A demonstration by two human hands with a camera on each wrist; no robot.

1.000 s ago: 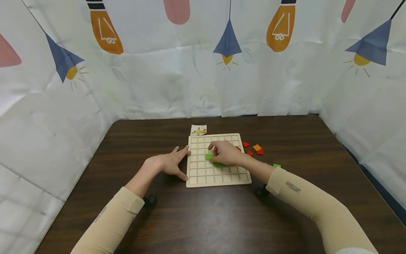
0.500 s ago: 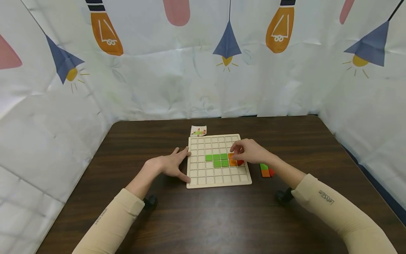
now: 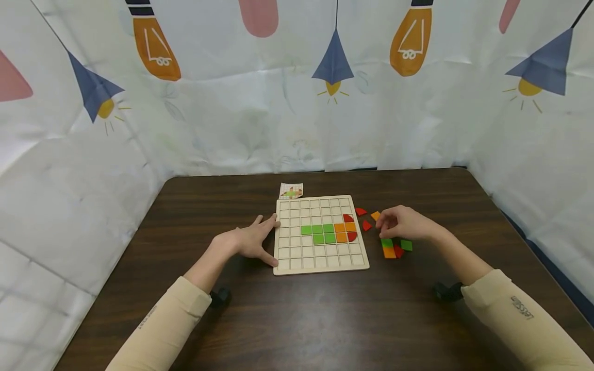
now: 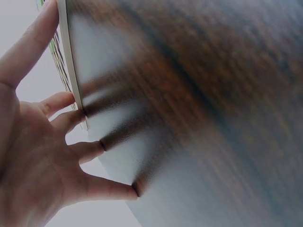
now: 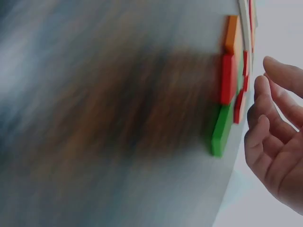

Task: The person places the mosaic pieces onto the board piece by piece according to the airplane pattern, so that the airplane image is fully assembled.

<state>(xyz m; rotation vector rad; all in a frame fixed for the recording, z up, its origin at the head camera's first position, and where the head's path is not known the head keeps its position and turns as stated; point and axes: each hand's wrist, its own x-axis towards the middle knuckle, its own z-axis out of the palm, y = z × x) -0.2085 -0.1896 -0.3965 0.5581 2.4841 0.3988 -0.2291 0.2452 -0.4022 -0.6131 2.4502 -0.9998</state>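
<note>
A pale wooden grid board (image 3: 297,260) lies on the table. My left hand (image 3: 252,241) spreads its fingers beside its left edge, thumb and fingertips touching that edge. In the left wrist view, some fingertips of the left hand (image 4: 45,151) rest on the table. On the board, two rows of green squares (image 3: 317,234) run into orange squares (image 3: 341,237), with red curved pieces (image 3: 348,218) at the right end. My right hand (image 3: 407,222) hovers over loose pieces right of the board. Its fingers are loosely bent, and no piece shows between thumb and fingertips in the right wrist view.
Loose pieces lie right of the board: a green square (image 3: 406,245), an orange square (image 3: 390,253) and red pieces (image 3: 366,225), some partly hidden by the right hand. A small pattern card (image 3: 291,190) lies behind the board. A printed curtain (image 3: 232,123) hangs beyond the table.
My right hand has moved right from over the green squares, past the orange ones, and off the board to the loose pieces. The left hand has stayed at the board's edge.
</note>
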